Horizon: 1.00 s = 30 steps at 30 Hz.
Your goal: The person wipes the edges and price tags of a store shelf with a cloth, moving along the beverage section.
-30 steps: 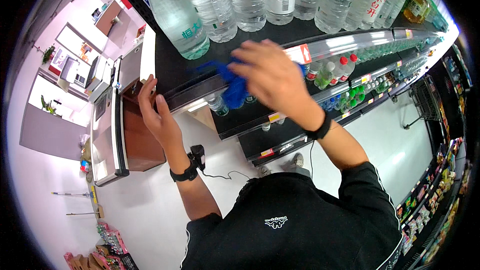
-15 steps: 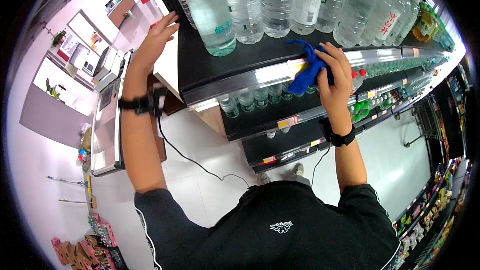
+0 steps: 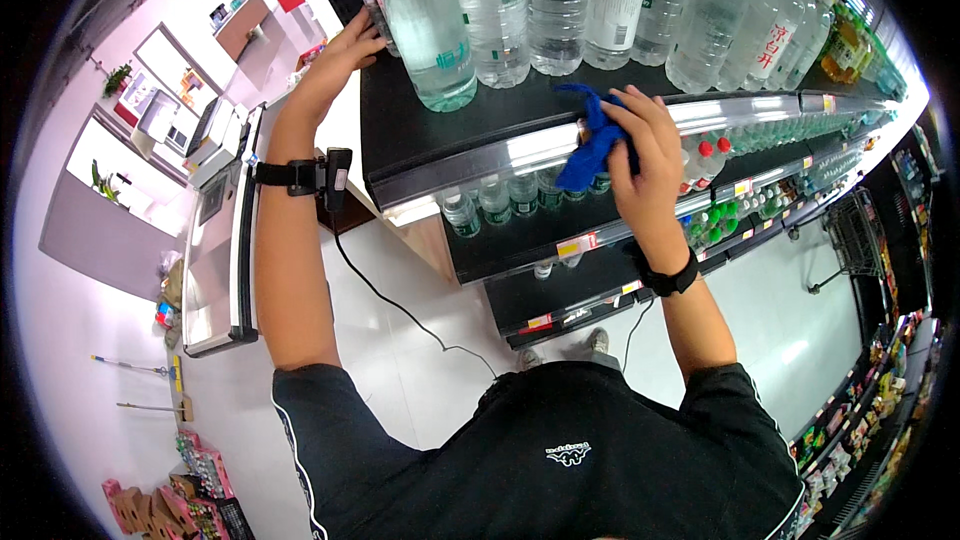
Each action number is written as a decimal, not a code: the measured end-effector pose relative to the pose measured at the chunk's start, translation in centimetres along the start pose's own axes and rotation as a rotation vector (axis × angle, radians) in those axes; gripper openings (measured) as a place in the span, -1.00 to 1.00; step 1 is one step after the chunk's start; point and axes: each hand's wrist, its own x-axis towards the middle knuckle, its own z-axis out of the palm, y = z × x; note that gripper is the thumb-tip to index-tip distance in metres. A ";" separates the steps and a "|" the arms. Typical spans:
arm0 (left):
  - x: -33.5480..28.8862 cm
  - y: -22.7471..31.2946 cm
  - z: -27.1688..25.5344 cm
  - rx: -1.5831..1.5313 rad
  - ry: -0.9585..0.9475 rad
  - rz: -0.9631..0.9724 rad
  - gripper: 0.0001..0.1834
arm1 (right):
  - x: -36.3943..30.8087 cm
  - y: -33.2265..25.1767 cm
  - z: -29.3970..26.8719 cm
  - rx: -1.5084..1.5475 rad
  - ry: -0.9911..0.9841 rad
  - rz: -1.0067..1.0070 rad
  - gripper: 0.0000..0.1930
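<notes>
My right hand (image 3: 645, 155) is closed on a crumpled blue cloth (image 3: 595, 145), which lies against the front strip (image 3: 490, 165) of the black top shelf (image 3: 410, 135). At that shelf's left end is my left hand (image 3: 340, 62), its fingers stretched out beside the leftmost bottles; whether the fingertips touch them I cannot tell. Just right of it stands a greenish clear water bottle (image 3: 430, 35). A row of clear bottles (image 3: 555, 20) continues along the shelf to the right, behind the cloth.
Lower shelves hold small bottles (image 3: 495, 202), red-capped bottles (image 3: 708, 155) and green-capped ones (image 3: 712, 225). A white counter (image 3: 215, 260) stands to the left. At the right are a shopping cart (image 3: 850, 245) and another stocked shelf (image 3: 850, 440). Cables hang from both my wrists.
My right hand has slid left along the shelf's front strip with the blue cloth. My left hand has shifted right, closer to the leftmost bottles.
</notes>
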 end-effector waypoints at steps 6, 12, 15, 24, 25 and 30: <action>-8.4 2.3 2.2 0.001 0.253 0.235 -0.42 | 0.8 -6.1 3.4 0.131 -0.070 -0.092 -0.53; -15.7 0.8 7.7 -0.161 0.749 0.214 -0.54 | 1.0 -16.0 9.4 0.223 -0.222 -0.258 -0.42; -17.5 -1.6 9.6 -0.460 0.924 0.118 -0.58 | 1.2 -17.0 10.1 0.168 -0.265 -0.330 -0.49; -20.4 -1.2 16.2 0.019 1.274 0.301 -0.57 | 0.7 -6.3 4.2 0.235 -0.298 -0.274 -0.47; -20.8 -1.0 16.6 0.126 1.261 0.390 -0.60 | 0.5 -4.4 3.0 0.227 -0.305 -0.247 -0.46; -20.3 2.1 20.7 0.271 0.979 0.537 -0.65 | -0.2 5.8 -4.0 0.083 -0.157 -0.107 -0.49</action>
